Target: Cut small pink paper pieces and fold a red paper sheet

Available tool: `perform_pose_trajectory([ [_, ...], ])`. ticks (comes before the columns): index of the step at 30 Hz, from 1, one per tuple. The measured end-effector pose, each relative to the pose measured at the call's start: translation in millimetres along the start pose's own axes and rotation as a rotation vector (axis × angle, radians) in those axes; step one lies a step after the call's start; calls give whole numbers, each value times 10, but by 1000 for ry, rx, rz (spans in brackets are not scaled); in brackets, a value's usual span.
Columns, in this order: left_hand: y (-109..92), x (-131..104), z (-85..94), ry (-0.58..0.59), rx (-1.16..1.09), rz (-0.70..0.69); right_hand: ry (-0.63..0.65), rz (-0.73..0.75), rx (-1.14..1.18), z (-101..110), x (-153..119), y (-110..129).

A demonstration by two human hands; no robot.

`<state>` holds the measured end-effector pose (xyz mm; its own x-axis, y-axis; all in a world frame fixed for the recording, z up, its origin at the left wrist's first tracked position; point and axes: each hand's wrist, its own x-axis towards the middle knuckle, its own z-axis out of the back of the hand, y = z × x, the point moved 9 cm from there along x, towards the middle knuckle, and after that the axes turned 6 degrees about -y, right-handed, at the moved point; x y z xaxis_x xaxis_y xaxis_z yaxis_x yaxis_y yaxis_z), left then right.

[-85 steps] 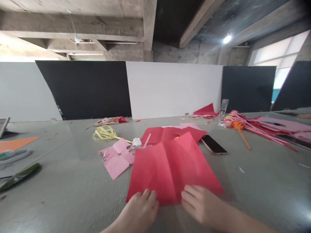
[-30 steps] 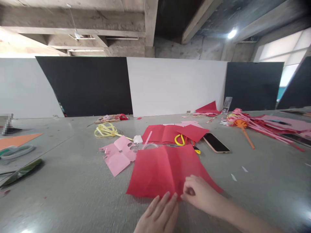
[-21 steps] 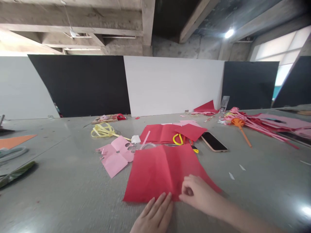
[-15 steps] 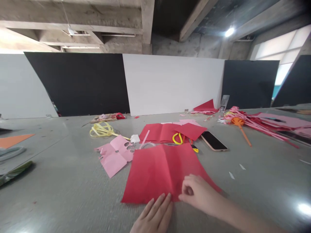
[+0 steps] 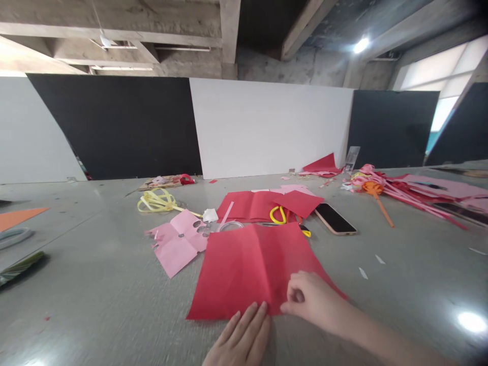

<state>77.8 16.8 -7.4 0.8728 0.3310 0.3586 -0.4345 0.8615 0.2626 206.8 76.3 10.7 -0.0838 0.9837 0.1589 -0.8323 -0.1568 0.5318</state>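
A creased red paper sheet (image 5: 236, 269) lies before me on the grey table (image 5: 114, 305). My left hand (image 5: 244, 335) rests flat, its stretched fingertips on the near edge of the sheet by the centre crease. My right hand (image 5: 314, 302) is curled at the near right part of the sheet, thumb and fingers bent toward each other; what they hold, if anything, is too small to tell. Beyond the sheet are another folded red paper (image 5: 244, 204) and scissors with yellow handles (image 5: 278, 214), partly covered by red paper.
Left of the sheet lie pink cut paper (image 5: 179, 246) and a yellow ribbon bundle (image 5: 157, 201). A phone (image 5: 336, 219) is at the right, with pink strips and an orange paper flower (image 5: 372, 189) farther off. Black and white panels (image 5: 270, 129) stand behind.
The view has shifted slightly, so things on the table appear a little higher and to the left. Both hands keep nearly the same places on the red sheet.
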Motion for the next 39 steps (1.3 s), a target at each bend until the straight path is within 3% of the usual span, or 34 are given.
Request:
perform_pose_trajectory([
  [13, -8, 23, -16, 31, 39, -22, 9, 5, 0, 17, -8, 22],
  [30, 81, 86, -72, 192, -76, 43, 22, 27, -27, 13, -23, 41],
  [39, 105, 99, -57, 178, -73, 35, 21, 48, 3, 6, -5, 38],
])
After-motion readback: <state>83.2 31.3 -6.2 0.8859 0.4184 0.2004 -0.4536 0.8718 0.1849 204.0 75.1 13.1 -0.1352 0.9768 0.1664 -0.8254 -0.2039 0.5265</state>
